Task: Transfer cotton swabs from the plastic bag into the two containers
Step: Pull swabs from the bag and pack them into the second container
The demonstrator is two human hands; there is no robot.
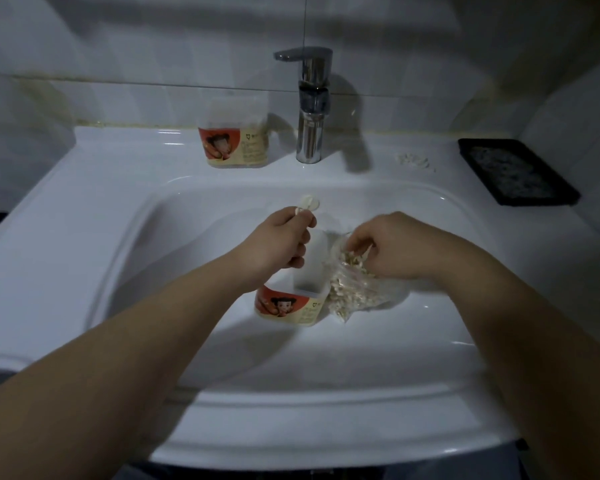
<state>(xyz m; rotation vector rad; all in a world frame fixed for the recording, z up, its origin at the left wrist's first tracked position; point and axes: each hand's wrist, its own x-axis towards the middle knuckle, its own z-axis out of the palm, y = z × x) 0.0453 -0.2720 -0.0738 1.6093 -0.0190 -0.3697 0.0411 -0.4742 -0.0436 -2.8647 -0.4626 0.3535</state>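
The left hand [284, 237] is curled in a loose fist, pinching what looks like a white-tipped cotton swab, in front of the tall chrome faucet [310, 105]. It is poised above the open translucent plastic container with a red and cream label [291, 303].

The right hand [388, 247], in front of the faucet and to its right, has its fingers dug into the mouth of the clear plastic bag [368, 292]. Whether they have closed on a bunch I cannot tell. The pale cotton swabs [347, 282] heaped in the bag are probably very light, thin and bendy, and apt to scatter, so they are best pinched mid-stick in small bundles.

A second, matching container [234, 136] stands just left of the faucet. Both labels show a cartoon figure, but the writing is too blurred to read.
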